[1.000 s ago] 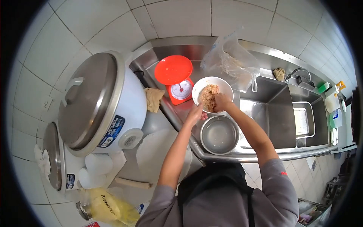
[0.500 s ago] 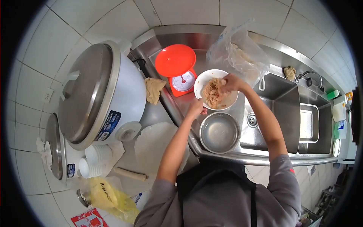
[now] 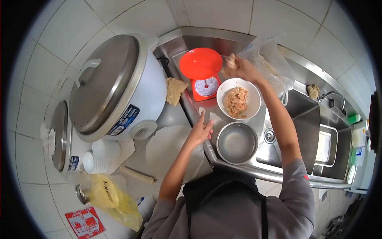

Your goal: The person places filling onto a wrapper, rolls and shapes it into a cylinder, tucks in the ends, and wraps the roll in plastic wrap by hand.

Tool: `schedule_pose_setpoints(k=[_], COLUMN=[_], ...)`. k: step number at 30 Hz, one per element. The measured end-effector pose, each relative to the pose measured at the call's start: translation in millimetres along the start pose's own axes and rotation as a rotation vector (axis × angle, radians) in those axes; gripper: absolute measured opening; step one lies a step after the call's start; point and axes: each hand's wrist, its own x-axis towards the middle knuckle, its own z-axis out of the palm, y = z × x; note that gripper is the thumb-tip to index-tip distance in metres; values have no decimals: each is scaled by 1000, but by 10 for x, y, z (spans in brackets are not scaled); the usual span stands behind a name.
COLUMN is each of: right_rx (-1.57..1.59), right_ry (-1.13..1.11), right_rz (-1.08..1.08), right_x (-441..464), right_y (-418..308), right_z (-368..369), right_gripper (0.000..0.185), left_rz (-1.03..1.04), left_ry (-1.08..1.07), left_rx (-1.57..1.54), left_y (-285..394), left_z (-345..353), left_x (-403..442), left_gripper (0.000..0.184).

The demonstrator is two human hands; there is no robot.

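At the left, a large rice cooker (image 3: 119,87) with a metal lid stands behind nested white cups (image 3: 105,149) and a yellow plastic bag (image 3: 113,197). A wooden stick (image 3: 137,174) lies on the counter. The left hand (image 3: 201,130) is open, fingers apart, with a pale bit at the index fingertip. Beyond it stands a red dial scale (image 3: 201,65). The white bowl (image 3: 255,104) of minced mixture (image 3: 236,102) sits beside the scale, behind a round metal pan (image 3: 237,143). The right hand (image 3: 242,68), apart from the left, is raised above the bowl's far rim; a blurred pale lump shows at its fingers, whose grip I cannot tell. A clear plastic bag (image 3: 274,63) lies to its right, near the sink (image 3: 298,119).
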Motion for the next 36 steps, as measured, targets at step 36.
schedule_pose_setpoints(k=[36], right_rx=[-91], right_ry=[202], right_rz=[-240], right_x=[561], right_y=[-176], right_z=[178], right_gripper=[26], left_rz=[30], left_ry=[515], left_rx=[-148], left_y=[-843], left_z=[-634], left_x=[-2101], left_gripper=[67])
